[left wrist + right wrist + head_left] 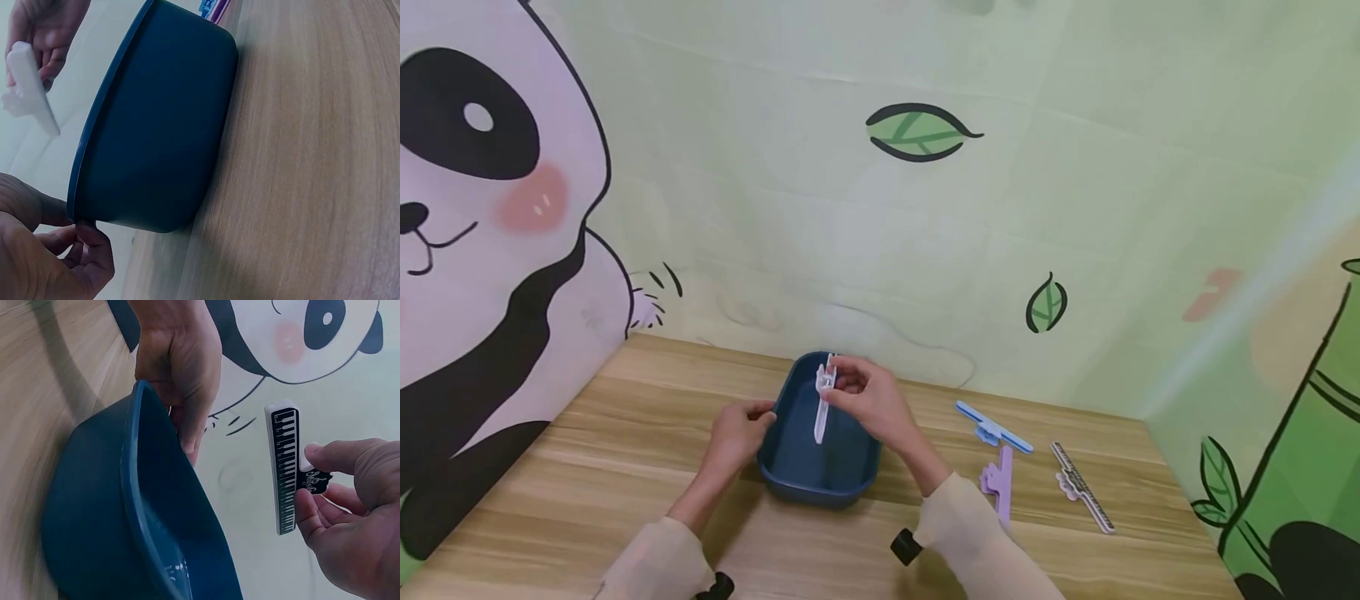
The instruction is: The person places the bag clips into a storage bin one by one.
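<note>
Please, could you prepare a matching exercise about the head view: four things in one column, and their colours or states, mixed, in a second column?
Column one
1. left hand
2. right hand
3. container
4. rightmost clip on the table

Column two
A. dark blue
B. grips the container
C. black-and-white pattern
D. pinches a clip

Pairs: 1-B, 2-D, 3-A, 4-C

Soft light in the head view, pale glare streaking the backdrop right of the blue bin, faint shadow on the table at its near left, dimmer wrist views, blurred white clip beyond its rim.
</note>
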A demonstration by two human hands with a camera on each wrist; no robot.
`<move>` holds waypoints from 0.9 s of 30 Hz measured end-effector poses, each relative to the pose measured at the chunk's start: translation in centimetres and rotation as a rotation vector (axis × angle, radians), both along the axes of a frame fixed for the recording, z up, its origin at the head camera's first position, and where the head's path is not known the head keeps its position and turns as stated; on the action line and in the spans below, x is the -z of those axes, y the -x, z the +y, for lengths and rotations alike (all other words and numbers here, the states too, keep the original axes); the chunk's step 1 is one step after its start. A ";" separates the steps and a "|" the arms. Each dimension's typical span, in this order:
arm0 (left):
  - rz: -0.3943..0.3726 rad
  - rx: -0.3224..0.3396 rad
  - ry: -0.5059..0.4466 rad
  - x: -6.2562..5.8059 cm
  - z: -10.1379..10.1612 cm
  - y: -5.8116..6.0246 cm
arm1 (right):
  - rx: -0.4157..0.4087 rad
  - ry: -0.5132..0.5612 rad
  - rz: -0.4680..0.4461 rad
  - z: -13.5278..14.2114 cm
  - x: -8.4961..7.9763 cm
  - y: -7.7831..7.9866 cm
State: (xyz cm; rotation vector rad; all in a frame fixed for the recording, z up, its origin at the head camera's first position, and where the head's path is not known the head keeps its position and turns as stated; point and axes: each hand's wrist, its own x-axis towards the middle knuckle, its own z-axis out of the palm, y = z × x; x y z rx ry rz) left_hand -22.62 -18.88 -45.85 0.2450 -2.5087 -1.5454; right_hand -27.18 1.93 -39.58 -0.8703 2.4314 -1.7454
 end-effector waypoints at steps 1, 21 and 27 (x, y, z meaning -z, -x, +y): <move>-0.002 -0.002 -0.002 0.0 0.0 0.0 | -0.002 0.000 0.002 -0.2 0.0 0.1; -0.060 -0.014 -0.028 -0.2 0.1 0.0 | -0.019 0.013 0.011 -2.6 -0.3 0.8; -0.056 -0.018 -0.019 -0.2 0.1 0.0 | -0.022 0.017 0.000 -2.9 0.0 1.2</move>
